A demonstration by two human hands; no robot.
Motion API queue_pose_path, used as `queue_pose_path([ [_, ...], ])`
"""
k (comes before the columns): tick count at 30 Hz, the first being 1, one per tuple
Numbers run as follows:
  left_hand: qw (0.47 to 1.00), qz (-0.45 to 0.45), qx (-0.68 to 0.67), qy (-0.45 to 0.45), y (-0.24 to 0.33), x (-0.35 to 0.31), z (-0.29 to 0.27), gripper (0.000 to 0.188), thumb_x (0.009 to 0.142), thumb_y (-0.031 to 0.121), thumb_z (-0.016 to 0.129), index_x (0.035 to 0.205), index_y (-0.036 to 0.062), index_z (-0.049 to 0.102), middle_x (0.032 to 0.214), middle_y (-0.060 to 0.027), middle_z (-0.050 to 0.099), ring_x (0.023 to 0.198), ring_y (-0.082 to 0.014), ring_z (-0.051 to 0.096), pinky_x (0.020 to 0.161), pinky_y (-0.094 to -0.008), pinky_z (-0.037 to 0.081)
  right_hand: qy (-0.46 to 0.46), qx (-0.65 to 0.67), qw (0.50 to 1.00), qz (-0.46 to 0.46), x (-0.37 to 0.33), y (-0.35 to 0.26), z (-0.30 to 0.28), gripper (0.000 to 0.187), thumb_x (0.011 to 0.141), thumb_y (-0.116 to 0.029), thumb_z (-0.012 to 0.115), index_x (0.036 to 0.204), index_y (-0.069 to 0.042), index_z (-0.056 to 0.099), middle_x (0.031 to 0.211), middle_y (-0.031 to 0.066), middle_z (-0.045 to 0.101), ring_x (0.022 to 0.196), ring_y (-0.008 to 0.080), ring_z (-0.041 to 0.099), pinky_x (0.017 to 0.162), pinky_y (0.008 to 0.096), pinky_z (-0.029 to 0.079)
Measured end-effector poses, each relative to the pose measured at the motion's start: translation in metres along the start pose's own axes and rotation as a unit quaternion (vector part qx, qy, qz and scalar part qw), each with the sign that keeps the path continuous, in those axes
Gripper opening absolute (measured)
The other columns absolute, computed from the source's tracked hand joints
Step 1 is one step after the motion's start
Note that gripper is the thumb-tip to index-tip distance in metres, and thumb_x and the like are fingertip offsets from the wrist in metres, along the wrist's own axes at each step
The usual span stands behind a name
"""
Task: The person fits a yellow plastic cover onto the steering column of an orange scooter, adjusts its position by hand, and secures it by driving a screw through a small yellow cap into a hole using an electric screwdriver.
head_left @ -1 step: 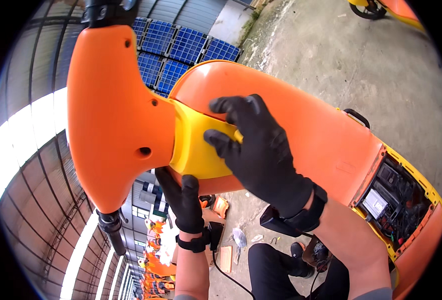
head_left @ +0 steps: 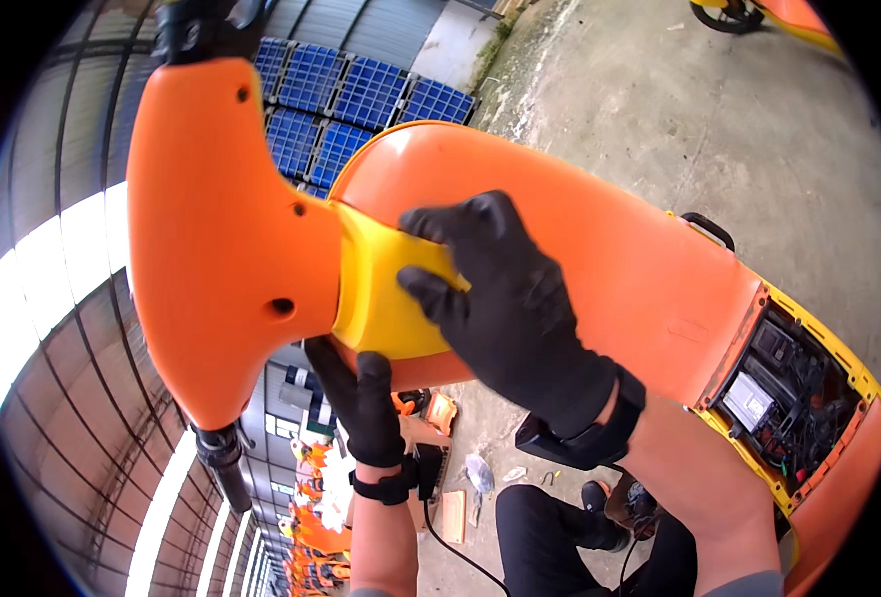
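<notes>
An orange electric scooter body lies across the view, with its orange handlebar cover (head_left: pixel 223 239) at the left. A yellow neck panel (head_left: pixel 366 289) joins that cover to the long orange front shield (head_left: pixel 600 249). My right hand (head_left: pixel 505 298), in a black glove, is curled over the yellow panel, thumb and index finger a little apart on its surface. What lies under the palm is hidden. My left hand (head_left: pixel 366 408), also gloved in black, reaches up to the panel's lower edge below the handlebar cover. Its thumb stands away from the fingers, and the fingertips partly pass behind the edge.
An open compartment (head_left: pixel 784 403) with wiring and a silver box lies in the body at the right. Blue caged containers (head_left: pixel 371 90) stand behind. Orange parts (head_left: pixel 316 527) and a small loose orange panel (head_left: pixel 453 515) lie below. Another scooter's wheel (head_left: pixel 727 14) shows at top right.
My right hand has shifted slightly left and its fingers have settled closer on the yellow panel. The handlebar cover has moved slightly left and down; my left hand has moved slightly with it.
</notes>
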State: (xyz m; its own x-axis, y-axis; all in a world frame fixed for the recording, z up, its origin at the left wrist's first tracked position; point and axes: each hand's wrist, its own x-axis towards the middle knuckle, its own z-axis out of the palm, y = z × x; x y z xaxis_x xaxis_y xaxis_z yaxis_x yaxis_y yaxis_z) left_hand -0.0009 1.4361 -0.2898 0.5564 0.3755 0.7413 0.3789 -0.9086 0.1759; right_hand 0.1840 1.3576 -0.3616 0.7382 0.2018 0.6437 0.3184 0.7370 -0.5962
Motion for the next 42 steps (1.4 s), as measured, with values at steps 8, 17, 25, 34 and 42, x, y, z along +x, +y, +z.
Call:
queue_pose_path([
  [8, 0.998, 0.032, 0.001, 0.048, 0.001, -0.002, 0.006, 0.073, 0.102, 0.053, 0.06, 0.149, 0.0023, 0.037, 0.143, -0.0115, 0.051, 0.131, -0.0239, 0.052, 0.11, -0.0379, 0.042, -0.064, -0.069, 0.994, -0.049, -0.007, 0.002, -0.002, 0.068, 0.082, -0.037, 0.081, 0.144, -0.019, 0.059, 0.119, 0.0147, 0.052, 0.109, 0.0302, 0.06, 0.087, 0.0439, 0.053],
  [17, 1.0, 0.013, -0.022, 0.0, 0.006, 0.002, 0.0, 0.062, 0.105, 0.049, 0.056, 0.144, 0.003, 0.045, 0.132, -0.0088, 0.059, 0.122, -0.0215, 0.059, 0.107, -0.0371, 0.043, -0.076, -0.035, 0.996, -0.012, -0.008, 0.002, -0.006, 0.071, 0.081, -0.039, 0.082, 0.145, -0.019, 0.059, 0.109, 0.0128, 0.051, 0.098, 0.0283, 0.059, 0.083, 0.0406, 0.052],
  [25, 0.999, 0.023, -0.036, 0.002, 0.005, 0.005, 0.001, 0.066, 0.103, 0.051, 0.058, 0.147, 0.0029, 0.042, 0.136, -0.01, 0.056, 0.127, -0.0228, 0.057, 0.108, -0.0368, 0.042, -0.084, -0.057, 0.995, -0.017, -0.004, 0.001, -0.005, 0.07, 0.086, -0.041, 0.078, 0.149, -0.02, 0.055, 0.115, 0.0135, 0.053, 0.101, 0.0288, 0.061, 0.083, 0.0411, 0.053],
  [34, 0.997, 0.004, 0.02, 0.075, -0.006, -0.002, 0.007, 0.085, 0.081, 0.031, 0.083, 0.147, -0.0025, 0.041, 0.143, -0.018, 0.049, 0.136, -0.0307, 0.045, 0.116, -0.0413, 0.033, -0.128, -0.184, 0.971, -0.078, -0.015, -0.016, -0.008, 0.075, 0.079, -0.031, 0.084, 0.148, -0.022, 0.057, 0.127, 0.0158, 0.056, 0.111, 0.0343, 0.062, 0.09, 0.0415, 0.055],
  [42, 0.977, 0.061, -0.042, 0.201, -0.009, 0.008, 0.028, 0.105, 0.056, 0.037, 0.101, 0.133, -0.0032, 0.041, 0.118, -0.0168, 0.052, 0.112, -0.0326, 0.056, 0.1, -0.0396, 0.046, -0.16, -0.201, 0.95, -0.18, -0.009, -0.022, 0.005, 0.084, 0.076, 0.006, 0.081, 0.152, -0.004, 0.047, 0.151, 0.0106, 0.054, 0.119, 0.0193, 0.061, 0.097, 0.0315, 0.052],
])
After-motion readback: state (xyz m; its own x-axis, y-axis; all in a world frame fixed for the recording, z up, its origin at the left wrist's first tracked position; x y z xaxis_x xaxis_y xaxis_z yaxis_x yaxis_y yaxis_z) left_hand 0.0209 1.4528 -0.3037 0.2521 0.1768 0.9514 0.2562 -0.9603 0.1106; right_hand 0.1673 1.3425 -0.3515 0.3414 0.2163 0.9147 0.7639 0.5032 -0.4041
